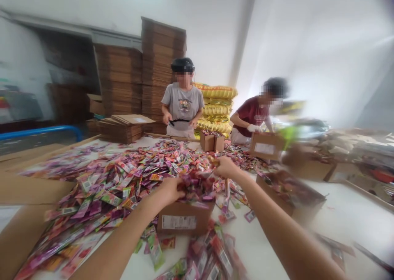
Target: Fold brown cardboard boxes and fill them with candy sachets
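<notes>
A small cardboard box (184,219) with a white label stands on the white table in front of me, heaped with colourful sachets (197,185). My left hand (171,190) rests on the left side of that heap, fingers curled over the sachets. My right hand (225,167) is just beyond the box, closed on a few sachets. A big loose pile of sachets (117,181) spreads across the table to the left. The picture is blurred by motion.
Another filled box (292,194) sits to the right. Two people work at the table's far side beside small boxes (212,142) and a labelled box (266,145). Flat cardboard stacks (163,67) and yellow sacks (217,108) stand behind. Loose sachets (212,255) lie near me.
</notes>
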Available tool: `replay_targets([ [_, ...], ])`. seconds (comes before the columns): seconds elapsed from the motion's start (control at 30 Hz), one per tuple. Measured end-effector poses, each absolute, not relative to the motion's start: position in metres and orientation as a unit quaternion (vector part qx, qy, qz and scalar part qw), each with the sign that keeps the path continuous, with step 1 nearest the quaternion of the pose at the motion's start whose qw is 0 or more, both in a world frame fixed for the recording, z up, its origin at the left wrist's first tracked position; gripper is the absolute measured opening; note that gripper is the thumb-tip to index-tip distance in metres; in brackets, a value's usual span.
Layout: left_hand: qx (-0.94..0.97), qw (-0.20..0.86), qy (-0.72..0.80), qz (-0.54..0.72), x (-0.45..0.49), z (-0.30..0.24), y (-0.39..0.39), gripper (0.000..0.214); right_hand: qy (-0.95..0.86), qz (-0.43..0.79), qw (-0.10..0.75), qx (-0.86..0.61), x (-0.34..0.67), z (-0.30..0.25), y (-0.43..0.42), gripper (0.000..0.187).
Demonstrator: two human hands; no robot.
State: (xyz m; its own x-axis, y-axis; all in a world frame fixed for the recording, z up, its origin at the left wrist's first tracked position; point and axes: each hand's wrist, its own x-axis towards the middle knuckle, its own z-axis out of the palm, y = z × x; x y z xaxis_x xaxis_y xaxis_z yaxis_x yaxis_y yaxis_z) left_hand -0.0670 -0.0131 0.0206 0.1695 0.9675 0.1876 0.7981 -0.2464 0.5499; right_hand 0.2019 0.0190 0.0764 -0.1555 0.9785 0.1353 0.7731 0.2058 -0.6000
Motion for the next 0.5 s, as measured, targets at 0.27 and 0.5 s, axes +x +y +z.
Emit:
replay_targets([
  [0.27,0.651,0.209,0.609,0.402,-0.103,-0.019,-0.005,0.069,-0.838,0.128,0.232,-0.477,0.15,0.028,-0.007,0.085],
  [0.5,0.676,0.287,0.535,0.418,-0.102,-0.059,-0.015,0.048,-0.809,0.114,0.271,-0.509,0.14,0.069,0.009,0.016],
])
